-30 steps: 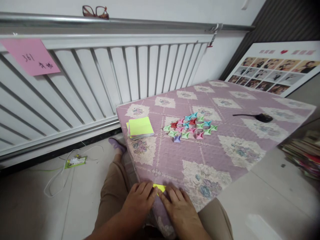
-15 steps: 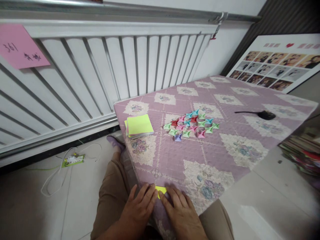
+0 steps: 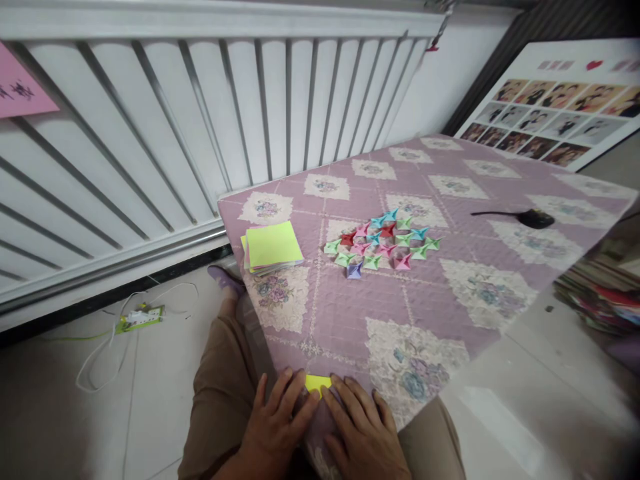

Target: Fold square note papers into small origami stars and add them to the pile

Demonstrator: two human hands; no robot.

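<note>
A small folded yellow paper square [image 3: 318, 383] is kept pinned flat by the spread fingertips of the left hand [image 3: 277, 427] and right hand [image 3: 361, 435] at the near edge of the pink quilted floral tablecloth [image 3: 440, 293], essentially unmoved since a second ago, so pressing appears ongoing.

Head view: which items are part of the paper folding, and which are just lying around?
In use:
- left hand and right hand, pressing the yellow paper flat on the table edge
- stack of square sheets
- cluster of folded paper pieces

Lying about:
- black corded object
- photo board
- pink note on the radiator
- power strip on the floor
</note>
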